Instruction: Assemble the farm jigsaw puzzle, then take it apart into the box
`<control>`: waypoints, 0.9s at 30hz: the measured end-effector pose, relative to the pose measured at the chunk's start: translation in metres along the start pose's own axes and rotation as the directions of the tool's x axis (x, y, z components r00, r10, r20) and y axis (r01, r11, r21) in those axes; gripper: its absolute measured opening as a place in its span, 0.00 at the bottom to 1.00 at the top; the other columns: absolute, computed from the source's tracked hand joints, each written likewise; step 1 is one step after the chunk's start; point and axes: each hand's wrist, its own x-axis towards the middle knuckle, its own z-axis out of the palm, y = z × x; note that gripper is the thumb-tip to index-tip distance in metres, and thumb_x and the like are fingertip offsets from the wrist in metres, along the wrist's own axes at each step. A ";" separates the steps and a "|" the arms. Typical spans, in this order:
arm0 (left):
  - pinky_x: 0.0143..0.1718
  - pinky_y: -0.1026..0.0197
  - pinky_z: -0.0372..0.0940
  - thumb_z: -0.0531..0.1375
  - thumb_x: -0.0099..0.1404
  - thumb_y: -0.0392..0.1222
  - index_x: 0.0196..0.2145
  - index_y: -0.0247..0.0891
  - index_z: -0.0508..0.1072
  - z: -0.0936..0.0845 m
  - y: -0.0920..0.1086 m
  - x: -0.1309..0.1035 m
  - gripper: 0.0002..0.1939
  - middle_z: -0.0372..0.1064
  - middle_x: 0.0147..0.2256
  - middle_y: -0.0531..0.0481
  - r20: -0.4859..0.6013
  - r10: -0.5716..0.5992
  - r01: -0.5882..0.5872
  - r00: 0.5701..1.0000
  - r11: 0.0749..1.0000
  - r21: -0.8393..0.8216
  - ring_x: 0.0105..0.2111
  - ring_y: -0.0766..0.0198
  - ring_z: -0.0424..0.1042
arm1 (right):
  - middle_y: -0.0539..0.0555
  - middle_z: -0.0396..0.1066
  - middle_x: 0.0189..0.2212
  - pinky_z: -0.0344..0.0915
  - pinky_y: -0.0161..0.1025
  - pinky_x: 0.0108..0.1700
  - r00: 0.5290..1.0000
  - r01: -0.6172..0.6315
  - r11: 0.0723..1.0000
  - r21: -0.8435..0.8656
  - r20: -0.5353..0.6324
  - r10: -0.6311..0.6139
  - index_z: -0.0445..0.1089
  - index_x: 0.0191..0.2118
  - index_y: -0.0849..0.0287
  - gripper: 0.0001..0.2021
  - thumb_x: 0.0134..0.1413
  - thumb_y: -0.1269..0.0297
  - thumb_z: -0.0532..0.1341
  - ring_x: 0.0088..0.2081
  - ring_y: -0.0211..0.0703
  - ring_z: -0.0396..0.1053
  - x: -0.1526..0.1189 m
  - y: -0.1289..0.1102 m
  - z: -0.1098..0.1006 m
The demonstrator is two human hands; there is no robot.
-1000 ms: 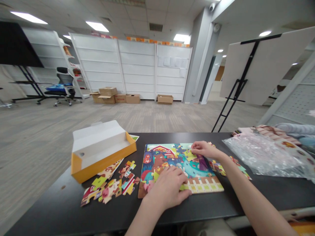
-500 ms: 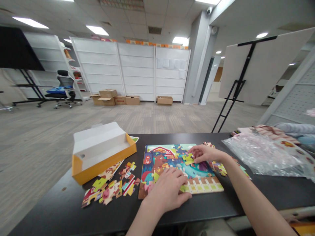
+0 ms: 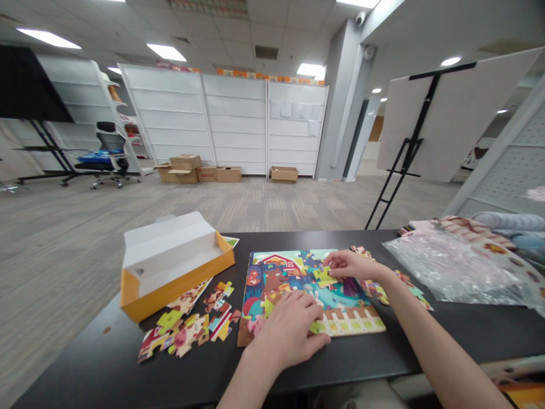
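Note:
A jigsaw puzzle board (image 3: 360,318) with a farm picture, a red barn and a white fence, lies on the black table. My left hand (image 3: 293,321) rests flat over its lower left part, fingers stretched out and holding nothing. Over the upper middle of the picture, my right hand (image 3: 351,266) pinches a yellow-green puzzle piece (image 3: 324,276) at its right side. That piece lies low against the picture; whether it sits flush I cannot tell. My hands cover parts of the board.
Loose puzzle pieces (image 3: 187,332) are heaped left of the board, beside an open yellow box (image 3: 179,284). More pieces (image 3: 381,292) lie to the right, partly behind my right forearm. Clear plastic bags (image 3: 451,267) and folded cloth (image 3: 481,233) cover the table's far right.
My right hand has shifted slightly and its fingers have drawn up a little, with the yellow-green piece showing more. My left hand stays put. The whole view has drifted slightly.

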 end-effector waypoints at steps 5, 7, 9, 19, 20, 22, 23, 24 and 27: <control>0.51 0.53 0.63 0.66 0.63 0.49 0.40 0.41 0.74 0.000 0.001 0.000 0.12 0.72 0.43 0.50 -0.007 -0.004 0.004 1.000 1.000 0.011 0.48 0.54 0.68 | 0.50 0.72 0.25 0.62 0.34 0.23 0.974 0.004 1.000 0.028 -0.226 0.002 0.69 0.41 0.59 0.22 0.47 0.47 0.68 0.22 0.37 0.68 0.012 0.003 0.013; 0.51 0.53 0.63 0.66 0.63 0.50 0.40 0.41 0.73 0.001 0.001 0.000 0.12 0.72 0.43 0.50 -0.006 -0.004 0.004 1.000 1.000 0.017 0.48 0.54 0.68 | 0.50 0.73 0.26 0.62 0.33 0.22 0.954 0.021 1.000 0.013 -0.298 -0.017 0.69 0.41 0.58 0.21 0.47 0.48 0.68 0.23 0.38 0.69 0.018 0.005 0.019; 0.50 0.53 0.63 0.66 0.63 0.50 0.39 0.41 0.73 0.001 0.001 0.000 0.12 0.72 0.43 0.50 -0.005 -0.003 0.003 1.000 1.000 0.021 0.48 0.54 0.68 | 0.51 0.73 0.25 0.65 0.34 0.24 0.945 0.050 0.999 -0.009 -0.323 -0.051 0.70 0.40 0.58 0.19 0.47 0.50 0.68 0.24 0.40 0.71 0.023 0.008 0.023; 0.51 0.53 0.63 0.66 0.63 0.50 0.39 0.41 0.72 0.001 0.000 -0.001 0.12 0.71 0.43 0.50 -0.010 0.004 -0.003 1.000 0.999 0.041 0.48 0.55 0.68 | 0.57 0.79 0.30 0.70 0.38 0.32 0.937 0.045 0.981 -0.187 -0.331 -0.107 0.75 0.42 0.61 0.16 0.52 0.55 0.64 0.30 0.46 0.76 0.029 0.017 0.025; 0.51 0.53 0.64 0.66 0.63 0.50 0.39 0.41 0.72 0.002 0.000 -0.001 0.12 0.71 0.43 0.50 -0.010 0.003 -0.003 1.000 0.999 0.040 0.48 0.55 0.68 | 0.57 0.79 0.31 0.70 0.38 0.32 0.937 0.045 0.980 -0.192 -0.331 -0.108 0.76 0.42 0.61 0.15 0.53 0.56 0.64 0.30 0.47 0.76 0.029 0.017 0.025; 0.51 0.53 0.64 0.65 0.63 0.50 0.39 0.41 0.72 0.002 0.000 -0.001 0.12 0.71 0.43 0.50 -0.010 0.003 -0.002 1.000 0.999 0.039 0.48 0.55 0.68 | 0.57 0.79 0.31 0.70 0.38 0.32 0.938 0.043 0.979 -0.198 -0.330 -0.108 0.76 0.42 0.61 0.15 0.53 0.56 0.63 0.31 0.47 0.76 0.029 0.017 0.025; 0.50 0.53 0.64 0.65 0.63 0.50 0.39 0.42 0.72 0.002 0.000 -0.001 0.12 0.71 0.43 0.50 -0.009 0.002 -0.002 1.000 0.999 0.038 0.48 0.55 0.68 | 0.57 0.79 0.31 0.70 0.38 0.32 0.938 0.041 0.979 -0.200 -0.330 -0.107 0.76 0.42 0.61 0.15 0.54 0.56 0.63 0.31 0.47 0.76 0.029 0.017 0.026; 0.50 0.52 0.64 0.65 0.63 0.50 0.39 0.42 0.72 0.002 0.001 -0.001 0.12 0.71 0.43 0.50 -0.007 0.002 -0.002 1.000 0.999 0.038 0.48 0.54 0.68 | 0.57 0.79 0.31 0.70 0.38 0.32 0.937 0.040 0.978 -0.204 -0.333 -0.108 0.76 0.42 0.61 0.15 0.54 0.56 0.63 0.30 0.47 0.76 0.029 0.016 0.026; 0.50 0.52 0.64 0.66 0.63 0.49 0.39 0.41 0.72 0.002 0.002 0.000 0.12 0.71 0.43 0.50 -0.004 -0.005 0.005 1.000 0.999 0.042 0.48 0.54 0.68 | 0.57 0.79 0.31 0.70 0.38 0.32 0.929 0.044 0.971 -0.235 -0.347 -0.126 0.77 0.42 0.62 0.15 0.54 0.57 0.63 0.31 0.47 0.76 0.029 0.014 0.027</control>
